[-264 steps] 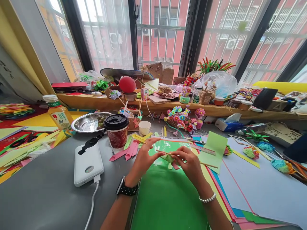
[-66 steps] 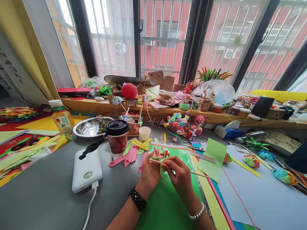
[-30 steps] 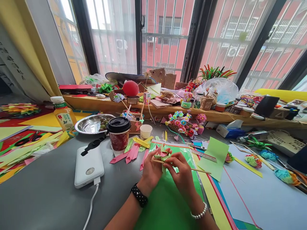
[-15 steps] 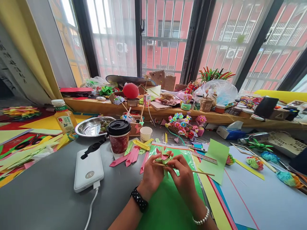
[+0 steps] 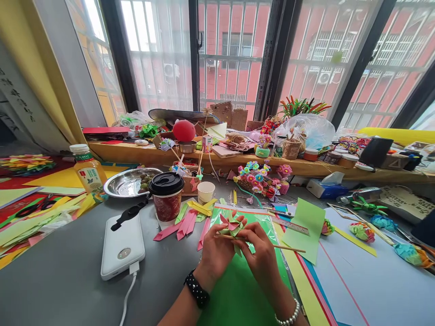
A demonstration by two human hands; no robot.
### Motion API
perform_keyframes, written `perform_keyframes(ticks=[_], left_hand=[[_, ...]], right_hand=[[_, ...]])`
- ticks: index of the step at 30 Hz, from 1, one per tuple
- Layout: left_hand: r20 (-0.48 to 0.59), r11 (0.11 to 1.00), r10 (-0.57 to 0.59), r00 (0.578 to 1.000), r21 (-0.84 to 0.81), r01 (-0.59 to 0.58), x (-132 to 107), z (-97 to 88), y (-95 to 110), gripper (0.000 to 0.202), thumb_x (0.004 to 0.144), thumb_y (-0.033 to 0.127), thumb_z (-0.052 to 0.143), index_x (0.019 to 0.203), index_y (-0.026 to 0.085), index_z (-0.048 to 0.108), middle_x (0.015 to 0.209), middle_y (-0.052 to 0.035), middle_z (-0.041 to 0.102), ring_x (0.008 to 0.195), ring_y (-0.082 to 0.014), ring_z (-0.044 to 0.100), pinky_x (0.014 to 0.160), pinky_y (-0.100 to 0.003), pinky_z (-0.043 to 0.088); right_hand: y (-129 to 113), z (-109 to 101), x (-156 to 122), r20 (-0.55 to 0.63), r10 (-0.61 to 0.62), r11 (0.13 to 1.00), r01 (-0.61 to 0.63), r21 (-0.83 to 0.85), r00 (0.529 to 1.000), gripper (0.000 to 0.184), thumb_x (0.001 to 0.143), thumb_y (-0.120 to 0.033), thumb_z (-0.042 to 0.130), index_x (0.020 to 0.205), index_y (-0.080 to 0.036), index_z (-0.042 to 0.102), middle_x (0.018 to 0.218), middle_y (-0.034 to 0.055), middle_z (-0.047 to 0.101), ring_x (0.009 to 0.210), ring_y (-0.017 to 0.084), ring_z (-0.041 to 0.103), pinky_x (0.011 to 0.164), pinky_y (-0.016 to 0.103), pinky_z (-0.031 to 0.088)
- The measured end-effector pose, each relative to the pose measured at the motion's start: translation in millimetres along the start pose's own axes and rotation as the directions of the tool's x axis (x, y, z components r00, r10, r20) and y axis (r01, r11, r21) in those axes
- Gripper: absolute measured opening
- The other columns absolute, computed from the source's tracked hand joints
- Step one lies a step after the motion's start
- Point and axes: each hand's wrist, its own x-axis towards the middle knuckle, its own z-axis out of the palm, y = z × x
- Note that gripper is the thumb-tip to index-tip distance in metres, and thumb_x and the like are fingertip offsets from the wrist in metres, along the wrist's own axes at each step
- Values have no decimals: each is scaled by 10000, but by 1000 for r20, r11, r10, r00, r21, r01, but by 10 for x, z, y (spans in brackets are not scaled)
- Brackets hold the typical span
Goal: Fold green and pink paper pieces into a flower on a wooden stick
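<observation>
Grip: both our hands pinch one piece, a folded pink-and-green paper flower (image 5: 230, 223) on a thin wooden stick (image 5: 282, 247).
L hand: our left hand (image 5: 215, 251) closes thumb + fingers on the stick's left end, just under the flower; black dotted watch strap on the wrist.
R hand: our right hand (image 5: 261, 258) closes fingertips on the stick + a green paper strip right beside the flower; pearl bead bracelet on the wrist.
Flower pos.: held up off the desk, above the far end of the bright green paper sheet (image 5: 238, 294), mid-frame, between the two hands.
Stick: runs roughly level, free end pointing right over the light green folded card (image 5: 304, 228).
Near left: loose pink and yellow-green folded paper strips (image 5: 185, 221) lie on the grey desk (image 5: 61, 290), just beside our L hand.
Further left: white power bank w/ cable (image 5: 122, 246), flat on the desk; red paper cup w/ black lid (image 5: 166, 197) behind it, upright.
Behind cup: small white paper cup (image 5: 205, 192); round steel tray (image 5: 129, 182) w/ small green fruit.
Right side: stacked coloured paper sheets (image 5: 367, 280), pale one on top; small bouquet of tiny paper flowers (image 5: 260, 174) stands farther back.
</observation>
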Motion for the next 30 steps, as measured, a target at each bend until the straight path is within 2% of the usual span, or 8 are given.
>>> perform_keyframes(ticks=[3,10,14,17,20,25,30], left_hand=[[-4,1000,-11,1000,3,11,-1,1,0,301,689,154,469,954,69,584,904,-117,654,868,-203,593,677,-241,429],[-12,999,-12,1000,-32,12,-12,37,-12,446,696,125,448,1140,108,489,910,-88,655,710,-152,609,588,-220,422],[17,1000,-19,1000,-10,19,-17,46,-11,485,677,119,455,1161,106,475,932,-90,651,812,-176,603,625,-219,425],[29,1000,-29,999,12,28,-17,38,-3,479,671,119,458,1149,101,487,944,-91,649,810,-175,604,640,-221,428],[34,999,-33,999,10,33,-14,28,5,464,695,141,461,1158,107,482,966,-88,645,799,-172,606,628,-224,429],[28,1000,-23,999,22,23,-6,7,3,420,761,203,462,1174,133,481,947,-78,657,937,-204,581,679,-241,438],[10,999,-31,999,43,31,5,-17,-1,437,752,122,460,1189,145,471,985,-74,650,981,-203,565,692,-240,437]], right_hand=[[12,7,-8,-4,-10,1000,10,-2,1000,86,782,-181,531,788,-192,615,752,40,528,718,176,558,603,284,493],[-15,-10,-4,3,12,1000,-12,-1,1000,87,778,-158,532,743,-189,606,748,40,525,711,174,539,612,295,484],[-38,-28,14,-11,17,999,-17,40,1000,88,766,-141,542,740,-199,602,742,29,524,728,171,541,625,288,488],[-49,-40,23,-10,19,998,-19,58,1000,81,763,-147,548,737,-200,603,739,26,525,729,170,543,614,283,490],[-49,-47,23,12,12,998,-13,68,1000,76,765,-146,549,741,-199,598,741,27,522,734,171,540,610,285,487],[-30,-50,6,48,4,997,-7,76,999,86,772,-124,538,747,-193,583,756,31,521,735,171,531,620,294,477],[-19,-63,5,50,-6,997,2,78,999,97,772,-111,530,751,-194,574,770,32,511,756,175,527,640,297,471]])
